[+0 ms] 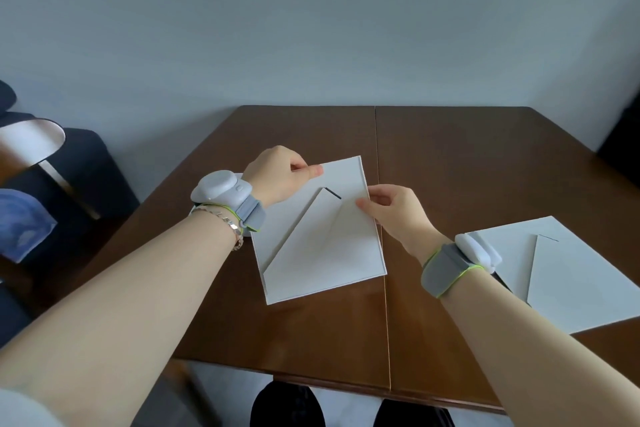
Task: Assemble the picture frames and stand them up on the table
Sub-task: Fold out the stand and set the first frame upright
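A white picture frame (332,253) lies face down on the brown table (450,166), its back showing a triangular fold-out stand. My left hand (277,173) pinches the frame's far left edge between thumb and fingers. My right hand (391,211) pinches its right edge near the stand's flap. A second white frame (568,274) lies face down at the right, its own stand flat, partly hidden by my right wrist.
A seam runs down the table's middle (381,218). A chair with a pale back (34,142) and dark cushions stands at the left beside the table. My shoes (287,406) show below the near edge. A dark object (620,135) sits at the far right.
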Motion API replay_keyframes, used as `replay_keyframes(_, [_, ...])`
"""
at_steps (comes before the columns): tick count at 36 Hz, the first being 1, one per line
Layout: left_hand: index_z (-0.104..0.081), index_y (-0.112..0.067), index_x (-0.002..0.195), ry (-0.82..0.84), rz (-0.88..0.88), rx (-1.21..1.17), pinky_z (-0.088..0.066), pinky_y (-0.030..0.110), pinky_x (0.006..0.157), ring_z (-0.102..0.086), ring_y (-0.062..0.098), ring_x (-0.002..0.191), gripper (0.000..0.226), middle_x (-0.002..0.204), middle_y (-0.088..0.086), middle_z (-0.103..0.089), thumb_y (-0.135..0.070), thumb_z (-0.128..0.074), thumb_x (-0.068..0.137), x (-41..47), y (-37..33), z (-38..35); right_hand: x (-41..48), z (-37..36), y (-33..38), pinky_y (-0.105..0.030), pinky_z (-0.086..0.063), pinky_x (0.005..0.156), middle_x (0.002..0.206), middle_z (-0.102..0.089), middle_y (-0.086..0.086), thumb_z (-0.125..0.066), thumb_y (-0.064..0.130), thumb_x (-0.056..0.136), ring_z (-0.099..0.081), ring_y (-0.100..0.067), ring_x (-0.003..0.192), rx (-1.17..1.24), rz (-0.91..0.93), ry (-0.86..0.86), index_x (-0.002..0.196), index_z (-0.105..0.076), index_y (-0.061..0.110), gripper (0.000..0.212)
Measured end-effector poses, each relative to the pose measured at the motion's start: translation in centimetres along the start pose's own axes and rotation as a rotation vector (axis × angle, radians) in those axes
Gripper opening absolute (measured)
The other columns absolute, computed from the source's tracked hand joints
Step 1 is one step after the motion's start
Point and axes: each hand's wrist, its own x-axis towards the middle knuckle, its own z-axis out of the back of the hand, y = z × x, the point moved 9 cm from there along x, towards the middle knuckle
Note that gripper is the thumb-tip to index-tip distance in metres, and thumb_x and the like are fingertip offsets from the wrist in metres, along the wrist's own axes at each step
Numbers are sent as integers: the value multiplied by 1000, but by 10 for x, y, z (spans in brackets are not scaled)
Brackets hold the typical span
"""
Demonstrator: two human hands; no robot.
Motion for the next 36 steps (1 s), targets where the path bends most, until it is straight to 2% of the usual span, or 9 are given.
replay_keyframes(5, [-48,-2,55,-84,85,-91,-29,31,57,-38,25,59,50,54,11,-37,-39,-56,88,-2,22,5,-8,-10,-21,-16,-51,66,91,-66,-2,-62,12,88,-62,-12,73,-99,-106,118,105,-70,9,19])
replay_keyframes(11, [-25,-13,48,-98,197,-103,-20,32,50,-26,22,52,57,50,5,-24,-38,-55,90,-12,40,-2,-7,-11,-28,-16,-49,64,89,-67,-3,-66,14,85,-62,-14,72,-58,-156,103,104,-70,8,20])
replay_keyframes(15, [-22,-13,47,-123,284,-179,-18,32,50,-22,21,49,60,50,7,-21,-37,-56,90,-14,49,-1,-5,3,-28,-12,-47,60,86,-66,-1,-69,19,83,-59,-6,68,-20,-122,-70,104,-71,6,24])
replay_keyframes(18, [-38,-14,49,-191,436,-268,-28,33,53,-38,25,53,50,55,10,-35,-38,-54,90,-21,69,-3,-10,8,-45,-19,-56,63,96,-66,-5,-69,12,83,-64,-12,79,316,-261,-158,126,-55,0,47])
replay_keyframes(20, [-44,-13,52,-279,575,-378,-42,38,66,-55,36,70,46,60,10,-43,-39,-54,88,-30,88,-6,-14,-8,-55,-24,-60,65,111,-65,-16,-66,8,85,-68,-21,87,565,-378,-57,136,-41,-4,58])
replay_keyframes(21, [-42,-12,50,-315,625,-416,-47,42,74,-59,40,78,48,60,10,-45,-39,-55,87,-34,96,-9,-17,-17,-55,-24,-60,64,109,-66,-17,-63,9,88,-70,-21,84,610,-409,18,133,-44,-5,51])
replay_keyframes(25, [-41,-9,49,-372,668,-430,-49,42,83,-62,39,87,49,77,22,-60,-37,-56,86,-41,104,-18,-26,-34,-53,-21,-59,59,83,-68,-9,-56,1,90,-69,-12,60,504,-439,125,95,-62,3,8])
replay_keyframes(32, [-32,-3,44,-338,638,-333,-29,32,63,-41,30,65,59,50,15,-33,-34,-49,91,-48,95,-24,-23,-22,-53,-22,-55,54,84,-65,-10,-56,-5,88,-64,-18,67,239,-401,-7,81,-62,3,12])
replay_keyframes(36, [-43,-1,52,-286,608,-359,-32,36,66,-46,35,71,54,65,26,-45,-35,-42,95,-44,84,-26,-13,-10,-33,-34,-59,72,90,-68,-10,-59,-1,86,-68,-26,79,167,-261,-93,99,-66,4,16])
